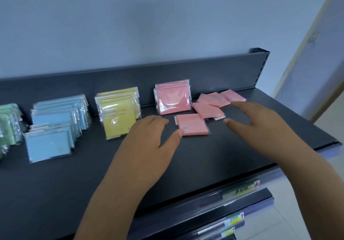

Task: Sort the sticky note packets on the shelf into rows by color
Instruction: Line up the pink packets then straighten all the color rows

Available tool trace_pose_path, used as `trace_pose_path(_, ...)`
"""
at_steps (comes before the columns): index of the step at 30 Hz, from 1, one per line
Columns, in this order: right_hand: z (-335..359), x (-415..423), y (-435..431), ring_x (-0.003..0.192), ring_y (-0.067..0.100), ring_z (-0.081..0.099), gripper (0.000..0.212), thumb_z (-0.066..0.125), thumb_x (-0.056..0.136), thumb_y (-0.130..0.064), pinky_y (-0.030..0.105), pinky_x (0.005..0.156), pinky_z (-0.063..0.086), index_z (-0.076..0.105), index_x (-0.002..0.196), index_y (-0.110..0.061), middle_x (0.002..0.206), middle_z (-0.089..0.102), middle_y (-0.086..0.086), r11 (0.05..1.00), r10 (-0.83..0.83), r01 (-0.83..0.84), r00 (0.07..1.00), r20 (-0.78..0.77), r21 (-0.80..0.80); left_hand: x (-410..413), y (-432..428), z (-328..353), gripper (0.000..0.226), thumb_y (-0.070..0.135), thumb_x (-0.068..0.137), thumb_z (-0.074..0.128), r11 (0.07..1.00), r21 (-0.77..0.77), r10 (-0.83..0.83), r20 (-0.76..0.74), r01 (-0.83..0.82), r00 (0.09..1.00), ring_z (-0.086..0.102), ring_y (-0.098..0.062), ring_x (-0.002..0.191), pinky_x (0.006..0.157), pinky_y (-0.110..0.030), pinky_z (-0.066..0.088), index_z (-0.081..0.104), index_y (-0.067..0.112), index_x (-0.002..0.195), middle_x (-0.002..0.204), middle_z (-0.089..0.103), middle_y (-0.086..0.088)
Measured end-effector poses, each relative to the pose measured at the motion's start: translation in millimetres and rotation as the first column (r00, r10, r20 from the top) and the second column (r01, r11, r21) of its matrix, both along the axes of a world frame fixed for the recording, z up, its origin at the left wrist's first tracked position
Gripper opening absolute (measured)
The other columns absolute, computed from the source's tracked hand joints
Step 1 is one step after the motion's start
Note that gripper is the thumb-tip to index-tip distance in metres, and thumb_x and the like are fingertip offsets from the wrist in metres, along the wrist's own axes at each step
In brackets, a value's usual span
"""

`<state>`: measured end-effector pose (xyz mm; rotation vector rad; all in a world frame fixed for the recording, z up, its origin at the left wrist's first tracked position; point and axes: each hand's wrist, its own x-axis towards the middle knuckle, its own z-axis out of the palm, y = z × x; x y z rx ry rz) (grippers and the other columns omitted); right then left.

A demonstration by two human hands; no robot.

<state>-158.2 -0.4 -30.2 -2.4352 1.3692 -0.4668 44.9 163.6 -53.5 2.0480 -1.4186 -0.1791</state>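
Both hands reach forward over the dark shelf (204, 157), spread wide and holding nothing. Left hand (149, 135) lies palm down, and its thumb tip touches or all but touches the near-left corner of the nearest loose pink packet (192, 124), which lies flat just ahead of it and to its right. Right hand (260, 124) hovers with its thumb pointing back toward that same packet, a bare strip of shelf between them, so the left is the nearer one. This packet's longer side runs roughly left to right across the reach. Beyond it, ahead of the gap between the hands, three more flat pink packets (210, 109) trail away to the far right, overlapping. Farther still, ahead of the left hand, the standing pink row (173, 98) leans on the back panel, probably their destination; the yellow row (118, 113), blue row (55, 128) and green row (7, 126) stand off to the left.
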Motion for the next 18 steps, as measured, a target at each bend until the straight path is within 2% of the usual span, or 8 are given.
trace_pose_path(3,0.8,-2.1,-20.2,0.139,0.020,0.046,0.064,0.059,0.096,-0.053,0.035,0.108,0.038,0.044,0.154,-0.030,0.158,0.045,-0.005,0.999,0.011,-0.011,1.000,0.008,0.030,-10.6,-22.6,10.3,0.050,0.059,0.097,0.047,0.999,0.025,-0.027,-0.005,0.027,1.000,0.043,-0.003,0.128,0.098,-0.019,0.032,0.056,0.029,0.137,0.136,0.052,0.019)
trace_pose_path(8,4.0,7.7,-48.7,0.140,0.016,0.045,0.063,0.062,0.095,-0.052,0.031,0.104,0.037,0.046,0.152,-0.031,0.158,0.045,-0.008,0.991,0.042,-0.044,0.999,0.017,0.126,-19.0,-71.9,29.4,0.041,0.053,0.099,0.051,0.995,0.094,-0.020,0.012,0.019,1.000,0.054,-0.014,0.115,0.096,-0.035,0.046,0.063,0.023,0.125,0.128,0.059,0.008)
trace_pose_path(11,4.9,13.9,-63.7,0.138,0.015,0.048,0.058,0.064,0.093,-0.052,0.030,0.106,0.038,0.055,0.145,-0.029,0.154,0.050,-0.008,0.973,0.058,-0.045,0.997,-0.050,0.228,-25.3,-103.8,27.8,0.041,0.051,0.098,0.054,0.987,0.138,-0.070,-0.077,0.080,0.995,0.058,-0.013,0.110,0.093,-0.035,0.049,0.062,0.026,0.129,0.130,0.060,0.009)
trace_pose_path(13,2.4,19.7,-77.3,0.116,0.017,0.062,0.040,0.064,0.091,-0.053,0.034,0.099,0.048,0.070,0.120,-0.027,0.131,0.067,-0.003,0.964,0.056,-0.033,0.995,-0.082,0.266,-26.5,-124.5,20.9,0.045,0.050,0.096,0.056,0.980,0.175,-0.069,-0.147,0.095,0.987,0.058,-0.014,0.112,0.090,-0.033,0.047,0.059,0.026,0.133,0.131,0.060,0.007)
trace_pose_path(15,-0.6,24.6,-91.6,0.088,0.020,0.068,0.034,0.065,0.090,-0.050,0.043,0.090,0.055,0.070,0.091,-0.017,0.100,0.073,0.008,0.943,0.069,-0.047,0.996,-0.055,0.329,-26.6,-143.1,14.0,0.045,0.048,0.096,0.057,0.966,0.245,-0.050,-0.120,0.078,0.991,0.059,-0.019,0.107,0.083,-0.033,0.046,0.060,0.020,0.130,0.123,0.063,0.001)
trace_pose_path(16,-2.0,26.3,-99.1,0.082,0.022,0.069,0.035,0.065,0.092,-0.046,0.045,0.086,0.058,0.066,0.085,-0.012,0.091,0.072,0.013,0.924,0.079,-0.068,0.997,-0.014,0.376,-27.1,-151.3,11.0,0.043,0.046,0.096,0.058,0.960,0.276,-0.037,-0.079,0.057,0.996,0.059,-0.022,0.104,0.081,-0.034,0.047,0.061,0.016,0.127,0.117,0.064,-0.002)
trace_pose_path(18,-1.4,29.0,-108.2,0.083,0.026,0.073,0.033,0.065,0.095,-0.039,0.041,0.081,0.062,0.067,0.088,-0.007,0.087,0.071,0.014,0.861,0.068,-0.111,0.992,0.104,0.497,-30.2,-162.5,7.1,0.035,0.042,0.098,0.057,0.959,0.284,0.009,-0.031,0.001,0.999,0.060,-0.027,0.102,0.078,-0.035,0.047,0.063,0.011,0.114,0.107,0.065,-0.005)
